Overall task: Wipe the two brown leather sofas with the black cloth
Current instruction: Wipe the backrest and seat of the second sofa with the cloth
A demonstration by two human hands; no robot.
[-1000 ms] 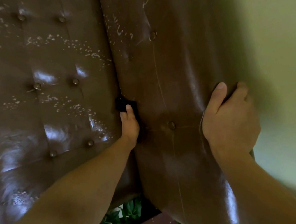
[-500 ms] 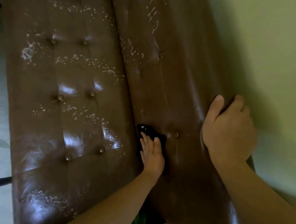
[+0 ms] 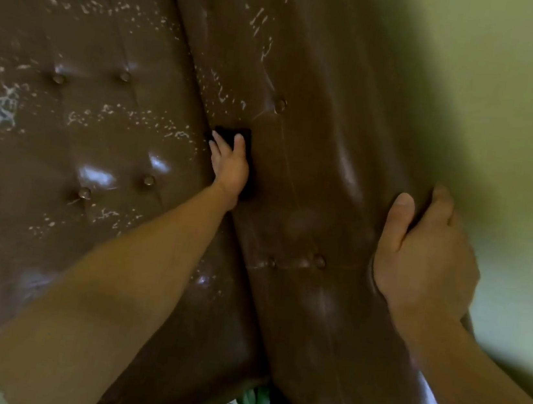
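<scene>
Pressing black cloth (image 3: 233, 132), peeking beyond fingertips, into sofa (image 3: 95, 152) crease under straight left hand (image 3: 231, 168) fingers; steadying by curling right hand (image 3: 427, 257) fingers over backrest (image 3: 329, 176) top. Likely needing even strokes toward flecks (image 3: 220, 94) ahead.

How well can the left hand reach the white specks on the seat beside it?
Probably yes, easily. The left hand presses the black cloth at the crease, and the white specks lie just beside it on the seat, with nothing between. The right hand grips the backrest edge.
</scene>
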